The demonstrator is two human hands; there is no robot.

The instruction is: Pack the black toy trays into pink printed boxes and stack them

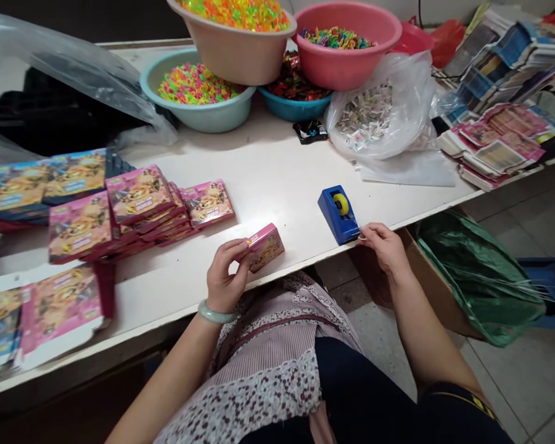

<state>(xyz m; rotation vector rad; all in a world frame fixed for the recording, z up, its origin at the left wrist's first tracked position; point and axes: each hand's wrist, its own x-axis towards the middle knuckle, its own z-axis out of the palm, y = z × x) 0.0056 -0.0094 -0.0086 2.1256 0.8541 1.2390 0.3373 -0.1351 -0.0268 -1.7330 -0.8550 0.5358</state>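
Observation:
My left hand (227, 275) grips a small pink printed box (267, 248) by its left end. The box stands on its edge near the front of the white table. At the front tip of a blue tape dispenser (337, 216), my right hand (385, 245) pinches with thumb and forefinger, apparently on the end of the tape; the strip itself is too thin to make out clearly. A yellow roll (341, 204) sits in the dispenser. To the left of my left hand lie stacked pink boxes (139, 194), and one pink box (209, 203) lies flat beside them.
Blue boxes (76, 176) are stacked farther left, with flat unfolded cartons (60, 308) in front. Basins of colourful small pieces, including a pink basin (351, 12), stand at the back. A plastic bag (411, 80) and piled cards (499, 139) lie right. Below stands a green-lined carton (472, 265).

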